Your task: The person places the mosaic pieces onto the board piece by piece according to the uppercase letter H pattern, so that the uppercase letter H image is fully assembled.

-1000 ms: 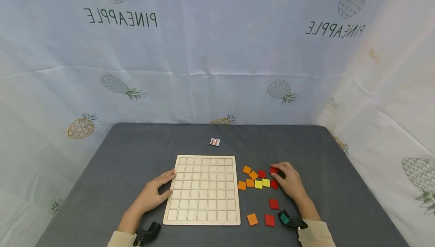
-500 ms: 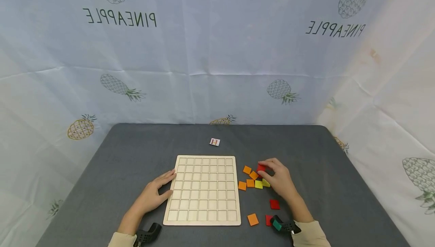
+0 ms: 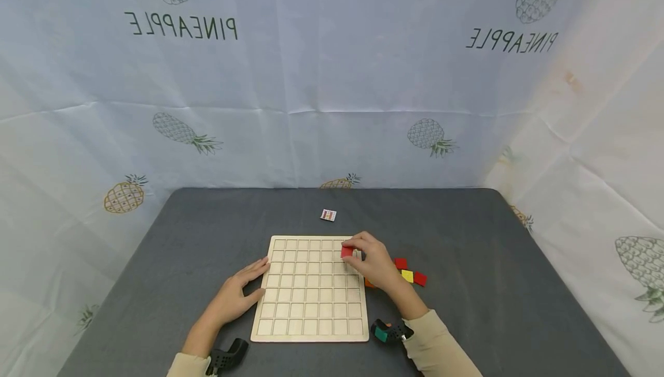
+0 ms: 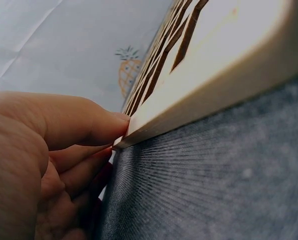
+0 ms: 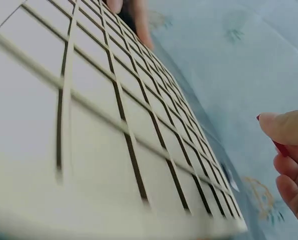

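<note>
A pale wooden grid board (image 3: 306,302) lies flat on the table, its square cells bare. Over its upper right part, my right hand (image 3: 381,266) pinches a red square tile (image 3: 346,252) between thumb and fingers. The right wrist view shows the red tile (image 5: 282,148) mostly covered by the thumb, apart from the board's surface. At the board's left edge rests my left hand (image 3: 234,295), fingers extended and thumb spread. In the left wrist view, its thumb (image 4: 111,125) touches the rim.
Right of the board lie a red tile (image 3: 400,263), a yellow tile (image 3: 407,276) and another red tile (image 3: 421,279). An orange tile (image 3: 369,283) peeks out beside the right hand; the forearm hides others. Behind the board lies a small patterned card (image 3: 328,215).
My right hand has picked up a red tile from the loose group and carried it left over the board. My left hand has stayed at the board's edge.
</note>
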Demonstrator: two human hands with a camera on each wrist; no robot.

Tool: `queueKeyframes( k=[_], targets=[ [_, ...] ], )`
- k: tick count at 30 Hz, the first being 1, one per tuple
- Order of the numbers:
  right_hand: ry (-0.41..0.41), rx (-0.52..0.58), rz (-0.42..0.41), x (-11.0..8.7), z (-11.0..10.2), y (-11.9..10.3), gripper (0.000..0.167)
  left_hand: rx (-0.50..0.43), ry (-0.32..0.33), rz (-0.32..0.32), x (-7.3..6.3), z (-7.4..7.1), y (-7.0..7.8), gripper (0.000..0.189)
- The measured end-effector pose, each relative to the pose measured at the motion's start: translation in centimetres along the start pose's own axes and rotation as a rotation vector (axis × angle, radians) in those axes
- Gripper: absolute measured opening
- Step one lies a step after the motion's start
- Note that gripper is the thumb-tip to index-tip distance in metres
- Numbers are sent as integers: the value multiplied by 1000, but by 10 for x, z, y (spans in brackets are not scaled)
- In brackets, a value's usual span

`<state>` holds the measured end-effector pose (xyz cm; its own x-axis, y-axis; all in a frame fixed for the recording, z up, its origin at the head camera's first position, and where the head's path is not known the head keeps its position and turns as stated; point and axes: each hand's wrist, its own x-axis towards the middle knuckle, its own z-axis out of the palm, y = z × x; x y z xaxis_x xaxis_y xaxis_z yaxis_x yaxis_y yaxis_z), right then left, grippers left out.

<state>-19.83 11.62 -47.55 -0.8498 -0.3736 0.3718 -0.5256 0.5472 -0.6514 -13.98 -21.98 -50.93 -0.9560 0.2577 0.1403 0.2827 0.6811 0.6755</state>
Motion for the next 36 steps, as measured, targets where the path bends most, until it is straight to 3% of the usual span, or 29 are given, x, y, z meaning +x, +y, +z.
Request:
queueKeyframes(
  k=[8,16,28,36],
  targets=[
    [-111,-5,-36,24,39,-14,29,4,16,21,-1,1,-1,52],
    [-234,-14,17,44,76,-29,26,10,9,6,-1,0,-1,53],
    [-224,-173,9,62,106,-40,26,9,5,32,-1,0,-1,52],
    [-218,-182,25,61,110,-39,27,11,7,21,-1,0,0,52]
  ],
)
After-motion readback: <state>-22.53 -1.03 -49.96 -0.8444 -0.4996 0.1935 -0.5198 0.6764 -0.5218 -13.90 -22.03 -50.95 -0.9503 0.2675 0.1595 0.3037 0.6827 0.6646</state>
